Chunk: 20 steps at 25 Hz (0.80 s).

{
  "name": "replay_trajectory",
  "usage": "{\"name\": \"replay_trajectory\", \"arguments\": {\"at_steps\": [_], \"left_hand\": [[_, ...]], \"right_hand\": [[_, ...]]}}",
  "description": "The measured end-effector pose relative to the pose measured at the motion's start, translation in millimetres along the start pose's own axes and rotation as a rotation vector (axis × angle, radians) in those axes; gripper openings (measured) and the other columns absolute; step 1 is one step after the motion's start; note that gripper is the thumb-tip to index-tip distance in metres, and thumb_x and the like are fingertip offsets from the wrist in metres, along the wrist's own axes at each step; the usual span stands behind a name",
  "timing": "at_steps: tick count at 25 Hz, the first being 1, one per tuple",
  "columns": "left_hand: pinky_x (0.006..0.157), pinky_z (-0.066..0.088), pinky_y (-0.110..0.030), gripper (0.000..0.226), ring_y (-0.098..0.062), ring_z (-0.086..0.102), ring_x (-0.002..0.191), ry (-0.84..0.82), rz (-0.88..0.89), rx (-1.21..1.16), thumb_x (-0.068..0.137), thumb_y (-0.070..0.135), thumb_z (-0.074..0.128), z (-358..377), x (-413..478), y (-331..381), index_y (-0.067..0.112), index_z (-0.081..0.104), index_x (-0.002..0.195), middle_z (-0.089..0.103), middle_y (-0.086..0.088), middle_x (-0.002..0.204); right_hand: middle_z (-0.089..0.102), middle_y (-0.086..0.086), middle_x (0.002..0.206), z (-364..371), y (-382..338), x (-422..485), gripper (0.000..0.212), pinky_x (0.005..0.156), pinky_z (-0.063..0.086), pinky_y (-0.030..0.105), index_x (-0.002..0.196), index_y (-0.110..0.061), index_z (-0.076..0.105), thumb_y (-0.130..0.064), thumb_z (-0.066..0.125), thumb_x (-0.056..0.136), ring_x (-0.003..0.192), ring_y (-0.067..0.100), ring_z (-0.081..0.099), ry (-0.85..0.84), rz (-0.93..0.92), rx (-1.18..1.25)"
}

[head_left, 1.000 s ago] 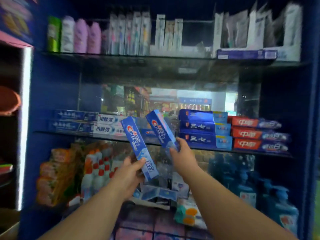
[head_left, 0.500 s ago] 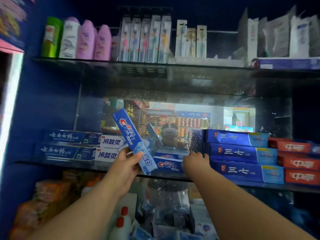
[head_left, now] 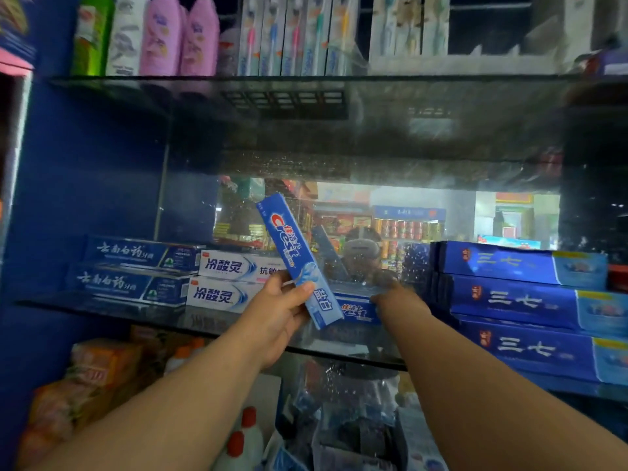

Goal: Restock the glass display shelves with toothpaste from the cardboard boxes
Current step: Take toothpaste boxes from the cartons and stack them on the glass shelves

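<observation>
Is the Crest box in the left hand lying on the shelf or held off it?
Held off it: the left hand grips the Crest box near its lower end, tilted, top leaning left.

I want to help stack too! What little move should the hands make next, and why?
Probably lay the tilted box flat on top of the lying box. The left hand holds it above the glass shelf; the right hand touches the lying box of the same brand, in the gap between white boxes and dark blue boxes.
</observation>
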<state>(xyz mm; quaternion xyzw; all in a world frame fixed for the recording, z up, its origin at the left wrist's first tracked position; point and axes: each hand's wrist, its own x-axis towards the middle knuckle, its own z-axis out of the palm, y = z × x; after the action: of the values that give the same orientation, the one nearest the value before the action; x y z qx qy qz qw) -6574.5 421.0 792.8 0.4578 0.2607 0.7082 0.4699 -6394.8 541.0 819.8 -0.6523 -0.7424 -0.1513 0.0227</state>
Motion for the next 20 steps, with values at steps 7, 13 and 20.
{"name": "replay_trajectory", "arguments": {"at_steps": [7, 13, 20], "left_hand": [[0.085, 0.055, -0.041, 0.033, -0.028, 0.065, 0.103, 0.001, -0.024, 0.004, 0.093, 0.002, 0.053, 16, 7, -5, 0.009, 0.045, 0.124, 0.062, -0.014, 0.118], [0.074, 0.058, -0.038, 0.025, -0.026, 0.066, 0.094, 0.018, -0.015, -0.036, 0.093, -0.001, 0.052, 36, 12, -8, 0.012, 0.045, 0.114, 0.063, -0.012, 0.108], [0.062, 0.046, -0.021, 0.049, -0.008, 0.054, 0.086, 0.293, 0.136, 0.680, 0.093, 0.016, 0.057, 37, 19, -1, 0.017, 0.037, 0.139, 0.048, 0.002, 0.129]], "right_hand": [[0.029, 0.011, 0.144, 2, 2, 4, 0.048, 0.101, 0.042, 0.050, 0.141, -0.022, 0.044, -0.013, 0.050, 0.095, 0.130, 0.036, 0.034, 0.055, 0.006, 0.061], [0.065, -0.003, 0.118, -57, -20, -50, 0.050, 0.082, 0.045, 0.030, 0.131, -0.021, 0.056, -0.054, 0.047, 0.095, 0.103, 0.017, 0.060, 0.141, -0.267, 1.238], [0.064, 0.011, 0.116, -82, -11, -59, 0.034, 0.076, 0.046, 0.032, 0.129, -0.012, 0.056, -0.026, 0.053, 0.097, 0.093, 0.025, 0.059, 0.273, -0.258, 0.667]]}}
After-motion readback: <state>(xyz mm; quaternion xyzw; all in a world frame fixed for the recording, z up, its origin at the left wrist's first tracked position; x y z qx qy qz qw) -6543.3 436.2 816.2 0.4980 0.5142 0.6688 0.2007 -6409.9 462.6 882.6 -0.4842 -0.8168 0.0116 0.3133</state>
